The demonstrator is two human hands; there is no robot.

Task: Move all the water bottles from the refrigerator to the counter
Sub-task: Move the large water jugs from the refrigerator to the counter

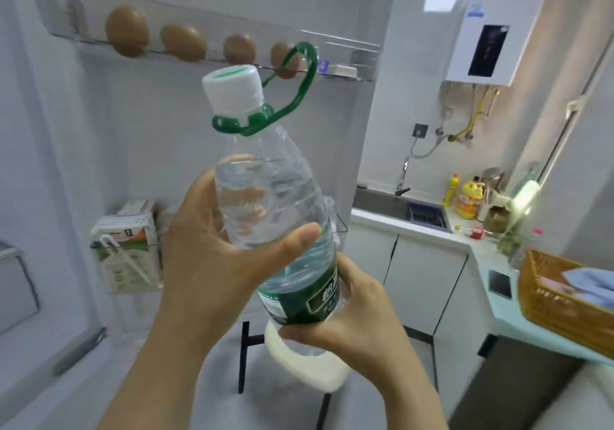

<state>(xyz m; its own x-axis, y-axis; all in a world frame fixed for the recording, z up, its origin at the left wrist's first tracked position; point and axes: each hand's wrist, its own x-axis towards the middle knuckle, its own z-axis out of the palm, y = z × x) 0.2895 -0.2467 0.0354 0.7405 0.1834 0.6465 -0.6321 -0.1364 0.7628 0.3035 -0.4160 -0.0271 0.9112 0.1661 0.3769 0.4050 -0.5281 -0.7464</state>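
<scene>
I have the water bottle (pixel 275 203) out of the refrigerator and up in mid-air in front of the open door, tilted a little with its white cap (pixel 232 84) leaning to my left and the green carry handle (pixel 299 90) sticking up behind it. My left hand (pixel 212 263) has its grip around the clear upper body, thumb across the front, and my right hand (pixel 358 323) grasps the base at the green label, so both are clenched on the one bottle. Behind it are the eggs (pixel 127 31) on the door shelf and a carton (pixel 128 240) lower down. I judge this to be the carry step: lifted clear, not yet set down. The worktop (pixel 478 247) is well off to my right, past the sink (pixel 382 202), with a wicker basket (pixel 564 296) nearer me. Next I need to turn right, bring the bottle upright, and pick a bare patch to stand it on. I cannot tell from here whether more bottles remain inside.
</scene>
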